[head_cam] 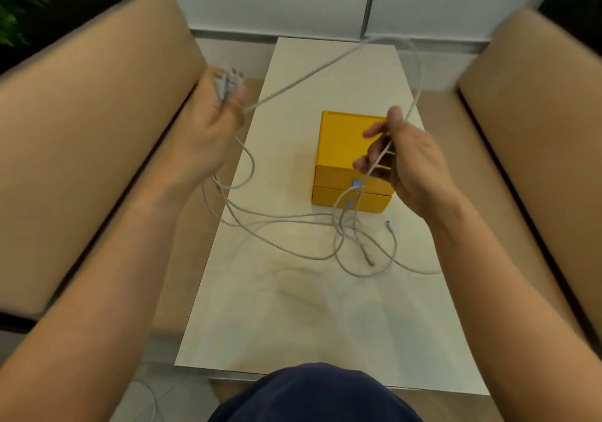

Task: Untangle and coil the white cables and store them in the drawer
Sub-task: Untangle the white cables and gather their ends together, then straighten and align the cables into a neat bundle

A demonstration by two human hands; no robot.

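Fingers (374,133) around white cables (293,223)

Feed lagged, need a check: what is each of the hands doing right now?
Left hand: closed on the plug ends of the white cables.
Right hand: closed, pinching a strand of the same cables above the yellow drawer box.
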